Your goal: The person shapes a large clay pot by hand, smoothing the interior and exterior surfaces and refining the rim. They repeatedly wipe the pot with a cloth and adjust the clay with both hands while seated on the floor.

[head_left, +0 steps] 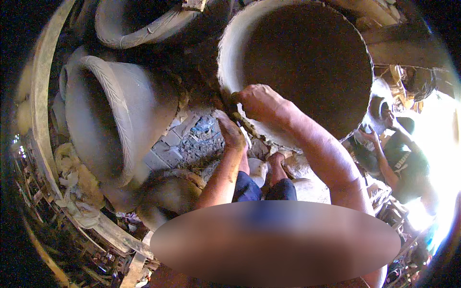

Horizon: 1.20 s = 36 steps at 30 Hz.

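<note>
A large round clay pot [229,57] with a rough, uneven rim opens toward me, its deep inside in shadow. My right hand [261,102] is closed at the pot's lower left rim, reaching across the opening. Something small and dark shows at its fingertips, too unclear to name. Just outside the same stretch of rim is my left hand [229,130], seen edge-on with its fingers stretched up along the outer wall. Whether its palm presses the clay is hidden.
On the left, a big grey clay pot [139,91] with a ridged rim lies tilted; another pot [144,36] stands behind it. A person [408,163] at the right handles a smaller pot [379,103]. Rubble and bricks [175,144] cover the ground between. A wooden beam [43,91] borders the left.
</note>
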Tool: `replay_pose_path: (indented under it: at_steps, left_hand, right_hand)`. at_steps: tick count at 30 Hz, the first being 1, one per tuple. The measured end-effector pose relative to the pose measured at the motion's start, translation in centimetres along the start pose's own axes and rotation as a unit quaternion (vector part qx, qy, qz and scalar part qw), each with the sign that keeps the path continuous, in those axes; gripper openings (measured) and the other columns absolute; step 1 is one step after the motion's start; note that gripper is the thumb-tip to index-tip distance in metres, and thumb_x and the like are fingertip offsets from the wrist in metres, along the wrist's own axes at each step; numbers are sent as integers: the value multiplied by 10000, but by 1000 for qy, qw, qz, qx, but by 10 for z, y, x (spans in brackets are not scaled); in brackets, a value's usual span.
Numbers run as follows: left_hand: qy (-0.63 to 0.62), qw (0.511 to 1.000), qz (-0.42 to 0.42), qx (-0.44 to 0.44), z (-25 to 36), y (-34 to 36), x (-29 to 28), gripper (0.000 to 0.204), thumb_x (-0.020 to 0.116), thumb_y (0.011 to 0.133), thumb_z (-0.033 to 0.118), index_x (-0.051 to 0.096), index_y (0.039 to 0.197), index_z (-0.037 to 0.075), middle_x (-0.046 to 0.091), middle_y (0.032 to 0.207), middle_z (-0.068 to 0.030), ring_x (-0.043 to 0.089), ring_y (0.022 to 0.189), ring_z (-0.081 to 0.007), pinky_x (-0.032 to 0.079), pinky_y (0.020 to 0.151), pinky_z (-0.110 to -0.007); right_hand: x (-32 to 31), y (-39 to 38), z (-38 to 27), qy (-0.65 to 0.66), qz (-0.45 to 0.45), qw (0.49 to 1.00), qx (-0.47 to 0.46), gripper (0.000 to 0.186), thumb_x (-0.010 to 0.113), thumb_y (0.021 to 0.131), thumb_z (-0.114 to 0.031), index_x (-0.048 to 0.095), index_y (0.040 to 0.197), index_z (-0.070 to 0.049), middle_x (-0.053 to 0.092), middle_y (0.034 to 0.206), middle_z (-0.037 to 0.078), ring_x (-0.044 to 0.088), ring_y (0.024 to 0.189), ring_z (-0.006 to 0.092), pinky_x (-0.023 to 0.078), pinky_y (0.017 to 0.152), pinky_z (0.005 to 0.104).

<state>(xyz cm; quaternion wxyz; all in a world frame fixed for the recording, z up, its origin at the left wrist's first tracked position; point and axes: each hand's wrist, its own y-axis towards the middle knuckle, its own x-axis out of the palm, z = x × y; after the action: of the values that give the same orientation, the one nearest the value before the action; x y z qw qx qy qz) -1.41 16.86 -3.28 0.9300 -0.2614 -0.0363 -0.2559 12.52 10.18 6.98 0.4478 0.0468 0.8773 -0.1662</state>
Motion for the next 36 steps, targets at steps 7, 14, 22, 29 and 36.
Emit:
replay_pose_path:
  at_steps: [7,14,22,29,36]
  left_hand:
    - [-869,270,-351,-220,-21,25,-11,510,314,1024,319,253,1486,112,390,1438,-88,394,1306,-191,213,1136,-392]
    - [-840,258,-371,-301,23,64,2,478,203,1026,263,377,1403,27,444,1407,-145,428,1299,-226,223,1133,-412]
    - [-860,369,-152,-317,77,66,2,466,358,993,253,432,1352,-34,460,1361,-229,428,1278,-343,272,1092,-515]
    - [235,961,-141,43,98,79,32,841,187,903,700,258,1469,82,252,1522,-136,262,1374,-344,160,1148,-442]
    - [285,952,-103,47,105,46,58,956,175,827,796,287,1467,95,297,1509,-113,306,1350,-349,240,1116,-493]
  right_hand:
    - [-7,-119,-11,-37,-121,992,15,413,689,737,-179,598,1137,-125,649,798,115,656,833,305,527,732,429]
    - [-78,-211,-10,159,182,945,221,247,623,793,-41,649,1038,-10,670,997,142,648,929,304,507,808,367]
    - [23,-305,17,252,422,781,386,273,591,887,-66,611,1151,6,636,1171,94,570,1106,195,406,986,316]
    - [105,-357,50,327,529,681,386,384,578,916,-49,507,1290,-3,605,1190,94,566,1083,161,441,948,302]
    - [166,-351,84,339,538,653,411,377,550,950,-162,519,1283,10,604,1209,96,565,1095,180,422,968,302]
